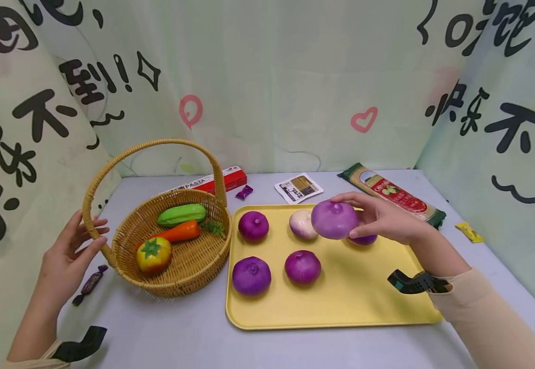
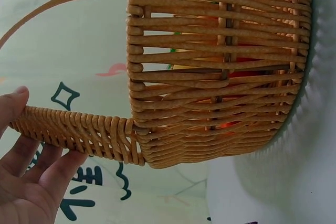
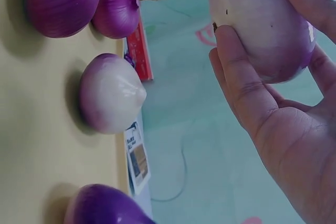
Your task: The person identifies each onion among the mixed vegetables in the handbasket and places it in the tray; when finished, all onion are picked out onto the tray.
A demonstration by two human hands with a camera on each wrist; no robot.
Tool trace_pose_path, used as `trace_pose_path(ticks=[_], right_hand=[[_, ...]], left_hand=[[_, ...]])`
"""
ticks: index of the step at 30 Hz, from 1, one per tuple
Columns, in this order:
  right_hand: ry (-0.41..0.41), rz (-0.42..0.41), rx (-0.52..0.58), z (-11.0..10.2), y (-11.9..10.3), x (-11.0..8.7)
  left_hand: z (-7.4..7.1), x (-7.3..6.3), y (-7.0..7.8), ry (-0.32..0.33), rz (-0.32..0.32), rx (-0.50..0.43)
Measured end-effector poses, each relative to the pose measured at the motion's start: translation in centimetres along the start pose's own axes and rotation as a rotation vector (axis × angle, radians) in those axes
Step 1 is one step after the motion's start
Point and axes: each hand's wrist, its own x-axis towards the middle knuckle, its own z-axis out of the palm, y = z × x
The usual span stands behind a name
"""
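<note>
My right hand (image 1: 382,218) holds a large pale-purple onion (image 1: 335,219) above the yellow tray (image 1: 369,302), its fingers and thumb around the sides. On the tray several more onions lie: a white-and-purple onion (image 1: 301,225), dark purple ones such as the front-left onion (image 1: 251,275), and one partly hidden behind the right hand. My left hand (image 1: 66,259) grips the handle of a wicker basket (image 1: 198,271) near its left base, thumb on one side and fingers on the other, as the left wrist view shows. Inside are a green cucumber-like vegetable (image 1: 181,215), a carrot (image 1: 181,231) and a yellow-red tomato (image 1: 154,255).
Behind the basket lies a red pasta box (image 1: 235,178), with a purple-wrapped candy (image 1: 244,192) near it. A white packet (image 1: 298,188) and a red-green bag (image 1: 392,195) are behind the tray. A yellow sachet (image 1: 469,232) lies far right, a dark wrapped candy (image 1: 90,285) left of the basket.
</note>
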Motion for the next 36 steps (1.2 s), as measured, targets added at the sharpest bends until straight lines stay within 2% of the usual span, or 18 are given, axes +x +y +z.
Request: trace_pose_path(ticks=[6, 14, 18, 25, 28, 31, 36], right_hand=[[0.026, 0.003, 0.035, -0.1, 1.4, -1.5], [0.078, 0.009, 0.023, -0.5, 2.6, -3.7], [0.099, 0.030, 0.038, -0.7, 3.3, -4.8], [0.127, 0.117, 0.044, -0.6, 5.0, -6.6], [0.139, 0.124, 0.046, -0.7, 5.6, -7.2], [0.126, 0.130, 0.064, -0.8, 6.2, -7.9], [0.051, 0.153, 0.098, -1.0, 7.2, -8.8]], left_hand=[[0.0, 0.0, 0.0, -0.005, -0.005, 0.007], [0.1, 0.1, 0.2, 0.001, 0.015, -0.007], [0.1, 0.1, 0.4, 0.006, 0.021, -0.009], [-0.1, 0.1, 0.3, 0.009, 0.018, -0.003], [-0.1, 0.1, 0.2, 0.008, 0.016, -0.004], [-0.1, 0.1, 0.1, 0.005, 0.014, -0.008], [0.0, 0.0, 0.1, 0.007, 0.015, -0.011]])
